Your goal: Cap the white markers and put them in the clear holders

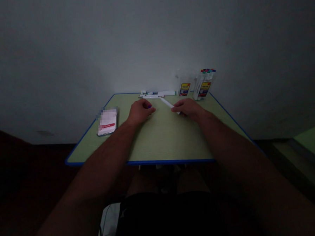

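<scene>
Over the middle of the pale green table (171, 138), my left hand (140, 112) is closed on a small purple cap (149, 106). To its right, my right hand (188, 108) pinches the near end of a white marker (167, 102), which slants up and to the left with its dark tip pointing away from me. Marker and cap are apart. Behind my hands, several white markers (151, 96) lie at the table's back edge.
At the back right stand a clear case (185, 88) with a yellow label and a second case (204, 89) full of markers with coloured caps. A phone-like flat object (108, 121) lies on the left side. A grey wall (143, 41) rises behind the table.
</scene>
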Available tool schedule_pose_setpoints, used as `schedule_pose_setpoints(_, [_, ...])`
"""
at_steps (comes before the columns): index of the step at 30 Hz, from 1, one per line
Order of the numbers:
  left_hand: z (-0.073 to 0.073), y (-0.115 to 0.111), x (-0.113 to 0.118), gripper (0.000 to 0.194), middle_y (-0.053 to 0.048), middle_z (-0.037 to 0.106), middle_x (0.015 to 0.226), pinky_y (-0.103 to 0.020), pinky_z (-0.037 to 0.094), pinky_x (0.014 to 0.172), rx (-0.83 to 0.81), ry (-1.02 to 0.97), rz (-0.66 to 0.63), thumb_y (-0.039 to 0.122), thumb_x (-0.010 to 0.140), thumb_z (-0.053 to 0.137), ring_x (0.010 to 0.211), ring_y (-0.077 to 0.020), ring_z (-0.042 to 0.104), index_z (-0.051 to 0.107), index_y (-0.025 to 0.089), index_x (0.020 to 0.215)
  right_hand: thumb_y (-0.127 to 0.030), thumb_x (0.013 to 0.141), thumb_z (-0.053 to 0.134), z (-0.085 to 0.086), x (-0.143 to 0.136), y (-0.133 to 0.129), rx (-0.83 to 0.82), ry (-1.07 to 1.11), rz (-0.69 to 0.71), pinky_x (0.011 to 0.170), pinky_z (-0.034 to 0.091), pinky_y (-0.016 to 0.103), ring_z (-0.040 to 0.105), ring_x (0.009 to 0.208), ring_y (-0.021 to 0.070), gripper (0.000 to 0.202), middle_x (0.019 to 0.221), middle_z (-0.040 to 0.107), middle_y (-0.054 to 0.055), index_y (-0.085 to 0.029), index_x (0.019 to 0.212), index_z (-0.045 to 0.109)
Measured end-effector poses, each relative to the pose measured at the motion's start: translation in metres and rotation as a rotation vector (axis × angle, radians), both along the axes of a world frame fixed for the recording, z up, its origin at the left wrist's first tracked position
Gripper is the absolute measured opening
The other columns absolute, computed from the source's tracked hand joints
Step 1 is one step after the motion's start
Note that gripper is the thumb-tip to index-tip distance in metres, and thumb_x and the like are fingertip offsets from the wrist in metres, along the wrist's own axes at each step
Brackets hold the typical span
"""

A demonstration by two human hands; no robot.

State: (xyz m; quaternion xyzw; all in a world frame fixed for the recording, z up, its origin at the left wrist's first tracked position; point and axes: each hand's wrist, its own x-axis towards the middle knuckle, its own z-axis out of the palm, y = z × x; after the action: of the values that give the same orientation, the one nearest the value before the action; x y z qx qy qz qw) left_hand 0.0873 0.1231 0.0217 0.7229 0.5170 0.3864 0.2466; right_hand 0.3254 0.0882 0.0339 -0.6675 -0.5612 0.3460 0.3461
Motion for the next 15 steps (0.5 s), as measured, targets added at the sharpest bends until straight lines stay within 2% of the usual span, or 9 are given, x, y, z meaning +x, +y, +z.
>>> schedule_pose_setpoints(15, [-0.0022,0.0016,-0.0002,0.017,-0.003,0.066,0.069,-0.03,0.043,0.06,-0.001,-0.023,-0.004,0.028,0.07,0.077,0.064,-0.0153,0.058,0.064,0.018,0.076,-0.025,0.079,0.084,0.0006,0.0005,-0.0004,-0.003,-0.017,0.005,0.046,0.037,0.022,0.045,0.048,0.0064,0.017,0.063,0.059,-0.003,-0.015,0.086,0.072])
